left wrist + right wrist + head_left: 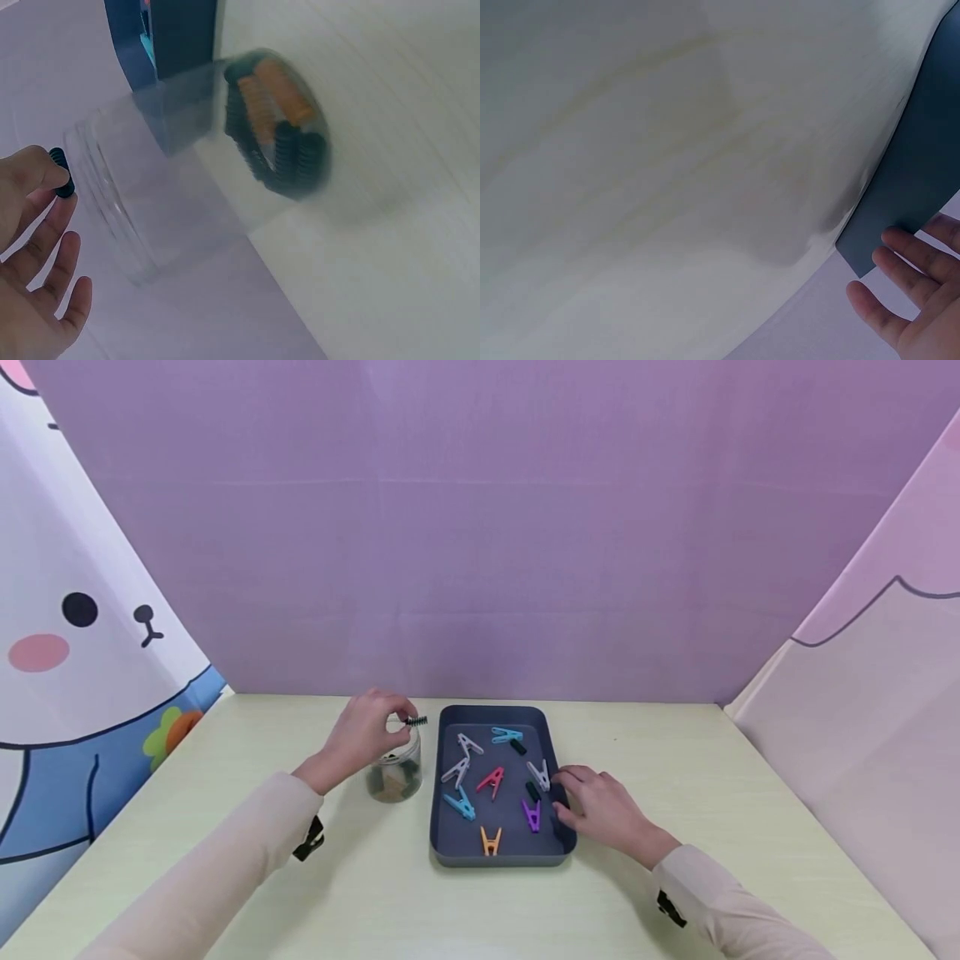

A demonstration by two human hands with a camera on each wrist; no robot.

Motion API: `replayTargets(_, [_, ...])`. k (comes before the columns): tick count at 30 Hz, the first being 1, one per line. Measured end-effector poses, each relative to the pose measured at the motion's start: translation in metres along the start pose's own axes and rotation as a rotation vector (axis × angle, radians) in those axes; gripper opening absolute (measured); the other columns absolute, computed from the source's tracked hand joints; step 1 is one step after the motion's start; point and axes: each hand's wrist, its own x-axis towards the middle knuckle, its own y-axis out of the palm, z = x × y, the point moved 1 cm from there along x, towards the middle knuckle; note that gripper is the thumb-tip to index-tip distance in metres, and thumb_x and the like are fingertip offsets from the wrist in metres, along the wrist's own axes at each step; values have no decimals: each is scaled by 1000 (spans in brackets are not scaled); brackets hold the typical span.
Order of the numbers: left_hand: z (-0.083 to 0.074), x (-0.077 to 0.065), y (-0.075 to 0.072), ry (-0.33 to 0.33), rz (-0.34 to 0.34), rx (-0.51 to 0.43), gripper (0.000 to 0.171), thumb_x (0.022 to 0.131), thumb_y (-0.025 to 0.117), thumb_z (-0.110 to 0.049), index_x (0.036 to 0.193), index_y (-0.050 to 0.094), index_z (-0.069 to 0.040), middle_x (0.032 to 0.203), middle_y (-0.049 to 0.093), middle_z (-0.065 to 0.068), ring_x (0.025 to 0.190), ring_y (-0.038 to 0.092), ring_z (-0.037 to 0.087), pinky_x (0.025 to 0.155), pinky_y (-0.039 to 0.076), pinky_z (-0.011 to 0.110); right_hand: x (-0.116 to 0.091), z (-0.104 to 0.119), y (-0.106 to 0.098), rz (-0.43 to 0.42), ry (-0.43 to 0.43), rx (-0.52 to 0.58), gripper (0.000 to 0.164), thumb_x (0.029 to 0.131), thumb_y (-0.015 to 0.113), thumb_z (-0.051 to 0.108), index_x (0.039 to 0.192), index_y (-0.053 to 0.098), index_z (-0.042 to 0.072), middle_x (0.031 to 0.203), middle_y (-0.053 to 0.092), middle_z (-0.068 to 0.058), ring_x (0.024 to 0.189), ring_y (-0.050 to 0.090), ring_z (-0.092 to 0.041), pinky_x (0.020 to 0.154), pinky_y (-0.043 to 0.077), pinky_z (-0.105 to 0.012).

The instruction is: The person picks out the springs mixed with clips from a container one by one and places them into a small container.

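My left hand (371,722) pinches a small dark green ridged cylinder (61,172) between thumb and index finger, right at the mouth of a clear jar (172,142). Its other fingers are spread. Several dark green ridged pieces (289,157) and orange-brown ones (283,91) lie at the jar's bottom. My right hand (603,806) is at the right rim of a dark grey tray (498,861), its fingers loosely bent and holding nothing visible. Two dark green pieces lie in the tray, one (517,747) near a blue clip and another (532,791) above a purple clip.
Small clothespins are scattered in the tray: a red one (491,781), an orange one (491,841), a purple one (531,816), blue ones (461,803) and pale grey ones (538,774). The jar stands left of the tray on a light table (697,777). A purple cloth (495,552) hangs behind.
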Motion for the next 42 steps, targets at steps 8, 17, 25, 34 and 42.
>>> replayTargets(8, [16, -10, -6, -28, 7, 33, 18, 70, 65, -9, 88, 70, -12, 80, 67, -2, 86, 57, 23, 75, 42, 43, 0, 0, 0, -3, -1, -2, 37, 80, 63, 33, 108, 62, 9, 114, 61, -9, 106, 58, -22, 77, 50, -41])
replayTargets(17, [28, -16, -4, -52, 52, 76, 15, 71, 65, -9, 85, 70, -12, 77, 67, -3, 79, 57, 23, 66, 41, 40, 0, 0, 0, -5, -4, -6, 36, 80, 63, 33, 108, 62, 9, 114, 62, -9, 105, 58, -22, 77, 50, -41])
replayTargets(25, [31, -16, -1, -54, 87, 93, 13, 71, 66, -10, 84, 70, -14, 76, 66, -5, 80, 55, 23, 68, 41, 43, 1, 1, 0, 5, 5, -1, 37, 80, 63, 33, 109, 62, 9, 115, 61, -9, 106, 57, -22, 78, 50, -41])
replayTargets(34, [30, -14, -1, -43, 119, 108, 11, 71, 68, -12, 81, 69, -14, 76, 67, -3, 78, 55, 23, 67, 39, 43, 1, 1, 0, 11, 13, -4, 37, 81, 63, 33, 109, 62, 10, 115, 61, -9, 107, 57, -22, 79, 49, -42])
replayTargets(42, [30, -13, -1, -40, 122, 115, 14, 73, 68, -13, 86, 70, -12, 81, 68, 0, 81, 55, 24, 71, 39, 44, 1, 1, 0, 15, 16, -1, 38, 81, 63, 33, 110, 62, 9, 115, 61, -9, 107, 57, -23, 79, 50, -41])
